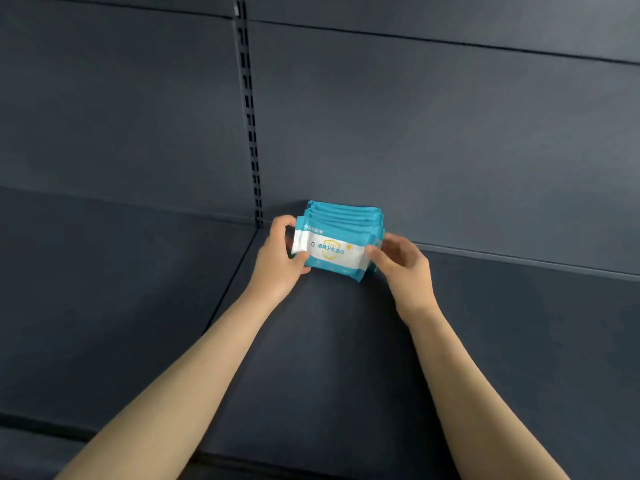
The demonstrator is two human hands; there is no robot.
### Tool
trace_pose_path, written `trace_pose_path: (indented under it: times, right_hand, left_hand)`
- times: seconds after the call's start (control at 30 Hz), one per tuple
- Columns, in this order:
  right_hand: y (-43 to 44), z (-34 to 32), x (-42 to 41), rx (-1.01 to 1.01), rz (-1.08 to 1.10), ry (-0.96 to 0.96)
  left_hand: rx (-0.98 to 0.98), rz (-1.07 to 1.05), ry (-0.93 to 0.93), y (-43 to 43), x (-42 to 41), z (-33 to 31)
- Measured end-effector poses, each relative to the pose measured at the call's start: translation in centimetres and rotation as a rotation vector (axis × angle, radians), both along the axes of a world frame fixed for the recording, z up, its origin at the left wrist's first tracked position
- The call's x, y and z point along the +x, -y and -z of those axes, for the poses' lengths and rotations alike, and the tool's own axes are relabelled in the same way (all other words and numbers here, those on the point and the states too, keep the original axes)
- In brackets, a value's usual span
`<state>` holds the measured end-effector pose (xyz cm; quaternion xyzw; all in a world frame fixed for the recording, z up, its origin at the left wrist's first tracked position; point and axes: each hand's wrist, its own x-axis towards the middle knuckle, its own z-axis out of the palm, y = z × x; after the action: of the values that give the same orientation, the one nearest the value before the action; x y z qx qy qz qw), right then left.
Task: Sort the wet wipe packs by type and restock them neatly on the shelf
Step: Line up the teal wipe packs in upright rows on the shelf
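A row of packs [346,216] in teal and white stands on edge on the dark shelf [329,341]. It sits at the back, where the shelf meets the grey back panel [433,133], just right of the slotted upright [251,116]. The packs are lined up one behind another, their top seams showing as teal ridges. The front pack [329,252] faces the camera, slightly tilted, with a white band, blue lettering and a yellow shield mark. The left hand [277,258] holds its left end: the grip is clamped on it, thumb across the front face and fingers curled round the edge. The right hand [401,261] holds the right end, its grip also clamped, thumb tip on the front and fingers curled behind. Both bare forearms reach in from the bottom of the view. The exact number of packs in the row cannot be told.
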<state>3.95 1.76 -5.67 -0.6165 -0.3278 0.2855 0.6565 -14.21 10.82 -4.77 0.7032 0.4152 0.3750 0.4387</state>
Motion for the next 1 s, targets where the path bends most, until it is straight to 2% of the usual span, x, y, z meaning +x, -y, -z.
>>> trace_pose_path:
  times: [0.23, 0.43, 0.57, 0.8, 0.83, 0.93, 1.0]
  right_hand:
    - [-0.4, 0.4, -0.4, -0.085, 0.157, 0.378]
    - [-0.1, 0.5, -1.3, -0.109, 0.145, 0.391]
    - [-0.1, 0.7, -1.6, -0.179, 0.173, 0.53]
    - [0.0, 0.1, -1.7, -0.244, 0.182, 0.505]
    - [0.2, -0.1, -1.7, -0.253, 0.196, 0.463]
    - [1.5, -0.8, -1.4, -0.233, 0.269, 0.313]
    - [2.9, -1.9, -1.2, -0.181, 0.291, 0.206]
  left_hand:
    - [0.317, -0.026, -0.334, -0.4, 0.6, 0.8]
    - [0.559, 0.071, -0.422, -2.5, 0.0, 0.7]
    - [0.525, 0.103, -0.336, -2.8, -0.1, 1.6]
    - [0.564, 0.077, -0.371, -3.0, 0.0, 1.4]
    - [0.548, 0.079, -0.339, -3.0, -0.2, 1.2]
    - [0.454, 0.082, -0.038, -2.3, -0.5, -0.6]
    - [0.449, 0.068, 0.074, -1.5, -0.4, -2.3]
